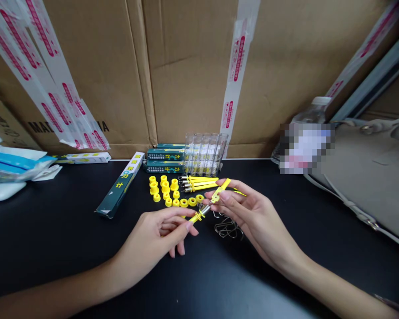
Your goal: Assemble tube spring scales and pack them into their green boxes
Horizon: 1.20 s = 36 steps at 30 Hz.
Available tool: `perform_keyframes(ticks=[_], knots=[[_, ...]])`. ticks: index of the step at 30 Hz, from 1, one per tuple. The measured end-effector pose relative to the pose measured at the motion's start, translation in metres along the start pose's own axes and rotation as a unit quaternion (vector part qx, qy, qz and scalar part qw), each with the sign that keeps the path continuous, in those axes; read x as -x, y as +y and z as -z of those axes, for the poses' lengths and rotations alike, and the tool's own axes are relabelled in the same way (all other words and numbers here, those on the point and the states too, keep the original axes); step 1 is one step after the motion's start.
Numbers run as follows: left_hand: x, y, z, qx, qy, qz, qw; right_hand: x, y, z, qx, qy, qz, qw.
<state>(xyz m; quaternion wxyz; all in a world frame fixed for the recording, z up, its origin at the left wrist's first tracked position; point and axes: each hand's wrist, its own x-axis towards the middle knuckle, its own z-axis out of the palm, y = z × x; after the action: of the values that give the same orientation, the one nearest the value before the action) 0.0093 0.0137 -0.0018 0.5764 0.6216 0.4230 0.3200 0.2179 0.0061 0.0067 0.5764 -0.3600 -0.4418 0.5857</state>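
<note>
Head view. The left hand (154, 232) and right hand (252, 210) meet over a black tabletop (173, 292) with one spring-scale core (205, 210) held slantwise between them. The left thumb and forefinger pinch its lower yellow end, next to a flanged yellow collar; the right thumb and fingers pinch the flat yellow plate (216, 195) at its upper end. A bright metal cylinder lies exposed between the two grips. Just below the right-hand grip, partly hidden by that hand, lies a tangle of bent wire hooks (226, 229). Beyond the left-hand grip stand flanged yellow plugs (165, 188), with low yellow rings (184, 203) nearer the fingers. Directly beyond the grips lies a row of yellow rods with metal ends (201, 186); behind these, clear plastic tubes (204, 155) stand upright beside stacked green boxes (164, 155). Left of the grips, a long green-and-white box (119, 188) lies at an angle. Well to the right are a capped bottle (320, 106) and a grey bag (369, 177).
</note>
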Motion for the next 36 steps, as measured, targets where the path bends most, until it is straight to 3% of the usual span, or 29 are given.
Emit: perform_keyframes(ticks=[15,21,30,36], knots=[[0.001,-0.004,0.0,0.02,0.004,-0.012,1.0,-0.002,-0.001,-0.001,-0.001,0.006,-0.01,1.0],[-0.001,0.002,0.0,0.095,-0.008,0.017,0.995,-0.001,0.0,0.0,0.001,-0.006,-0.019,1.0],[-0.001,0.007,0.005,0.182,-0.051,-0.002,0.982,0.001,-0.002,-0.004,-0.013,-0.009,-0.001,1.0],[0.003,0.01,-0.002,0.142,-0.038,0.009,0.989,0.003,-0.004,-0.005,-0.024,0.002,0.018,1.0]])
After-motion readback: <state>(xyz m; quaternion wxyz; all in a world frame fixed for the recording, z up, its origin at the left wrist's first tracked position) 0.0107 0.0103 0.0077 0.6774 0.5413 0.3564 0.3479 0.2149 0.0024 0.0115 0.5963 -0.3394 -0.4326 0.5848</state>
